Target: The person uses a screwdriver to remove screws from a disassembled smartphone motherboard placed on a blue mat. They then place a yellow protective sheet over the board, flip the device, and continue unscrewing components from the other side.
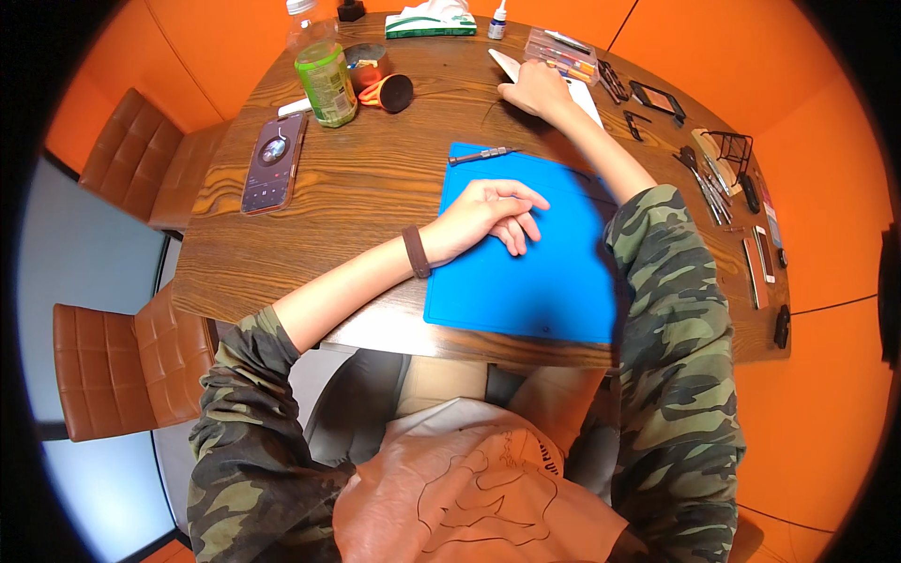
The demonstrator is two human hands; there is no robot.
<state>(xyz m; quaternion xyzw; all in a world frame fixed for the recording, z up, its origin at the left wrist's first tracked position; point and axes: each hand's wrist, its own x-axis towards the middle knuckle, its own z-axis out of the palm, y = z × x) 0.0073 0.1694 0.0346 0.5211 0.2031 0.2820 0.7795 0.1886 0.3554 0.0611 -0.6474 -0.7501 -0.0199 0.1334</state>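
Note:
My left hand (493, 218) rests palm inward over the blue work mat (526, 291), its fingers loosely stretched and holding nothing. A brown band circles that wrist. Near the mat's far left edge lies a slim grey precision screwdriver (483, 155). Beyond the mat, my right hand (540, 91) reaches to the back of the table, its fingers closed at a thin white flat piece (505, 64) that tilts up on the left. More white surface (586, 101) shows to the right of the hand; whether it is the same thing I cannot tell. My fingertips there are partly hidden.
At the left lie a phone (273, 161), a green-labelled bottle (326, 84) and an orange cup (388, 93) on its side. A tissue box (430, 25) and a clear pen case (563, 54) stand at the back. Several hand tools (710, 188) line the right side.

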